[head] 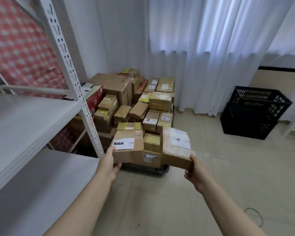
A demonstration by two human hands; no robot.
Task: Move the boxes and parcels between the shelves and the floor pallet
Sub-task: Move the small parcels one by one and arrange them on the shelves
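I've the 010 box (128, 147) in my left hand (108, 165), the taped parcel (175, 150) in my right hand (197, 172), fingers (117, 167) curled beneath; the shelf (32, 114) lies left, probably nearer the left.

A parcel storeroom: white slotted steel shelving (61, 53) at left, labelled cardboard boxes (134, 106) heaped on a floor pallet at centre, stacked black plastic crates (252, 113) at right.

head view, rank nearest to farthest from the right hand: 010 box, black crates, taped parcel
1. taped parcel, gripped in the right hand
2. 010 box, to its left, held by the left hand
3. black crates, far off to the right
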